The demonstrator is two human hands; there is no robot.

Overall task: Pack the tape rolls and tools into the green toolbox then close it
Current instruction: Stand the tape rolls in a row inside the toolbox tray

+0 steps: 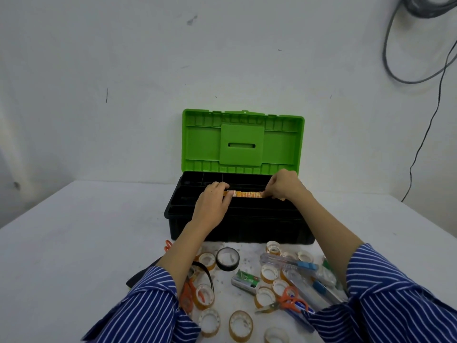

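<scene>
Left hand (214, 199) and right hand (282, 185), each grip pinching one end of orange strip (247, 194) over green toolbox (242, 142) tray. Keep strip level, lower into long compartment, release both ends together.

Single view only, worn on the head, looking forward and down over both striped sleeves (153, 303) onto a white table (74, 243). Wide-angle, with bowed edges and table sides splaying outward. Close to the near clutter at the bottom edge; farther from the open green toolbox (242, 144) at centre. Facing a white wall (222, 58) filling the upper half. No second view, so nothing shared.
</scene>
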